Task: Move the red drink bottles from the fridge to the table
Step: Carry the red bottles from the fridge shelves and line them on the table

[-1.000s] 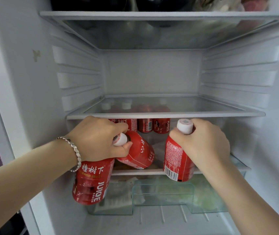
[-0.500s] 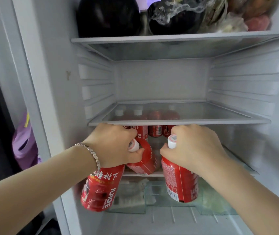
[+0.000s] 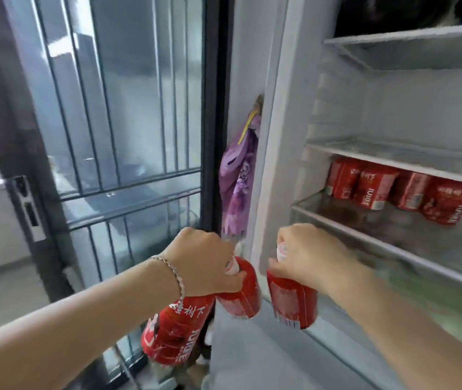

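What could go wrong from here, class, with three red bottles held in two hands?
The left grip holds both the upper bottle and lower bottle by their tops; the lower one hangs tilted and could slip free. The right grip holds the third bottle near its cap only, close to the upper bottle, so they might knock together.

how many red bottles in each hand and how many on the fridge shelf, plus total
left-hand bottles: 2
right-hand bottle: 1
shelf bottles: 4 visible
total: 7
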